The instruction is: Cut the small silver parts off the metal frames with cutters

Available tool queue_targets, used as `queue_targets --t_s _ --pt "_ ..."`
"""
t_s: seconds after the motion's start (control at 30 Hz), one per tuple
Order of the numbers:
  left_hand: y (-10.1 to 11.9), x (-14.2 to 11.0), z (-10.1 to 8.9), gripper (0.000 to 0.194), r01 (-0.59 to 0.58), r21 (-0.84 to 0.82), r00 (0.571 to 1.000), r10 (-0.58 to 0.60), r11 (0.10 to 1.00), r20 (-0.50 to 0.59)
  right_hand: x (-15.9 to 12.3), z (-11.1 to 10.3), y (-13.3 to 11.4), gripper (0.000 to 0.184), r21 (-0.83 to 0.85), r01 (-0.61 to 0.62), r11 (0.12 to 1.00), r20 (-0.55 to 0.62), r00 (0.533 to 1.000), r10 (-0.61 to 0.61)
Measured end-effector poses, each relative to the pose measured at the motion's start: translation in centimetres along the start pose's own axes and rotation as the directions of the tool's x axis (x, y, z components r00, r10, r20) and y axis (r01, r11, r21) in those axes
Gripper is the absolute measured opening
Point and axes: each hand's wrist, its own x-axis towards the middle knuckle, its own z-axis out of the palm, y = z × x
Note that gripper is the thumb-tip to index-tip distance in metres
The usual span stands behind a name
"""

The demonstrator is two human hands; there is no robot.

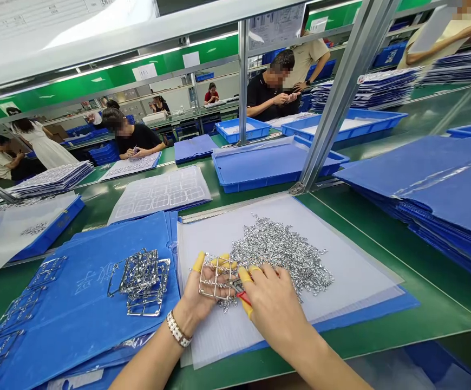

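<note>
My left hand (198, 295), palm up with yellow finger cots on its fingertips, holds a small square metal frame (216, 277) with crossbars and tiny shiny parts on it. Red-handled cutters (241, 295) are gripped in my right hand (274, 303), their jaws against the frame's right side. Yellow cots cover some right fingers too. Just beyond both hands, a heap of tiny shiny metal pieces (280, 252) spreads over a white translucent sheet (353, 271). A few loose pieces lie under my left hand.
On the blue sheet (85, 325) at left sits a pile of metal frames (142, 279), with more frames along its left edge. Blue trays (260, 181) stand beyond a metal post (333, 97). Blue sheets (434, 173) are stacked at right. Several people work across the bench.
</note>
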Motion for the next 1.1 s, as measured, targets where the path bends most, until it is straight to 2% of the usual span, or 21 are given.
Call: queue_targets --t_s 0.23,0.47,0.7,0.8,0.87,0.93,0.97,1.03,1.1 --pt "-0.2 0.2 -0.2 0.059 -0.007 0.010 1.000 0.007 1.000 -0.013 -0.2 0.4 -0.8 0.019 0.042 0.025 0.999 0.042 0.999 -0.027" --pt "-0.2 0.4 -0.6 0.058 -0.010 0.053 0.999 0.012 0.999 -0.039 0.0 0.5 -1.1 0.018 -0.043 0.058 0.997 0.045 0.997 -0.056" --pt "0.0 0.1 0.0 0.059 -0.026 0.051 0.998 0.028 0.998 -0.049 -0.1 0.4 -1.1 0.019 -0.052 0.092 0.994 -0.012 0.996 -0.093" --pt "0.0 0.0 0.1 0.060 -0.052 0.063 0.998 0.054 0.997 -0.039 -0.3 0.6 -0.3 0.024 0.049 0.051 0.997 -0.040 0.998 -0.049" --pt "-0.3 -0.1 -0.1 0.060 -0.120 0.110 0.990 0.127 0.987 -0.056 -0.3 0.8 0.3 0.026 0.217 -0.008 0.976 -0.051 0.999 0.019" --pt "-0.8 -0.3 -0.2 0.058 -0.252 0.241 0.956 0.280 0.937 -0.086 -0.1 0.9 0.7 0.026 0.475 -0.098 0.874 -0.006 0.993 0.114" --pt "-1.1 -0.4 -0.2 0.057 -0.327 0.342 0.924 0.374 0.881 -0.080 0.2 1.0 0.8 0.026 0.612 -0.155 0.775 0.051 0.986 0.158" --pt "-1.7 -0.8 -0.3 0.061 -0.451 0.540 0.846 0.533 0.710 0.004 0.7 1.2 0.5 0.028 0.833 -0.257 0.490 0.180 0.963 0.199" --pt "-1.9 -1.3 -0.2 0.066 -0.518 0.666 0.786 0.605 0.536 0.125 1.3 1.4 -0.1 0.030 0.937 -0.300 0.181 0.263 0.944 0.200"
